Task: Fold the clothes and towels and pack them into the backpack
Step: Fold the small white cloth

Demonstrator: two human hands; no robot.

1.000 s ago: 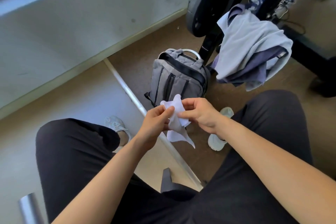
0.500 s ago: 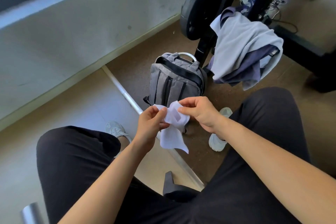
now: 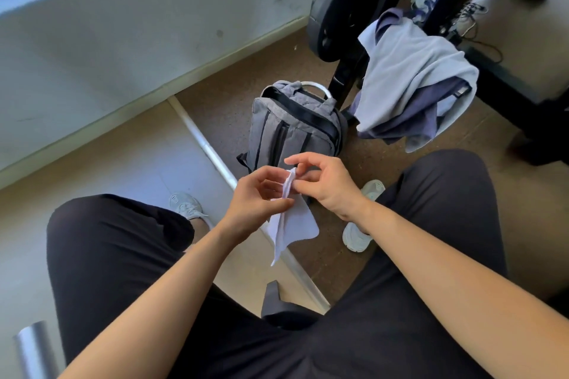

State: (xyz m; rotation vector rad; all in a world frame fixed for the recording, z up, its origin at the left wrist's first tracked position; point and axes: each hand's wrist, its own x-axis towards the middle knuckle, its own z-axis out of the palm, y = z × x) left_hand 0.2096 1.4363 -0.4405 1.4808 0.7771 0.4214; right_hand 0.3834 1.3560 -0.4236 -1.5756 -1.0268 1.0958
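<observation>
My left hand (image 3: 258,194) pinches a small white cloth (image 3: 295,224) mid-fold, and my right hand (image 3: 326,184) seems to nip its top edge, in front of the upright grey fabric backpack (image 3: 292,126). The heap of pale-grey and navy clothes (image 3: 409,83) hangs unfolded beyond it, so I judge most of the task is left.

I count one grey backpack (image 3: 292,129), one small white cloth (image 3: 294,224), one left hand (image 3: 255,203) and one right hand (image 3: 331,186), two white shoes (image 3: 358,232), one black weight plate (image 3: 332,9) and one heap of clothes (image 3: 409,80).

Black trousers (image 3: 107,255), 2 pale sneakers (image 3: 357,234), bare forearms (image 3: 431,255).
</observation>
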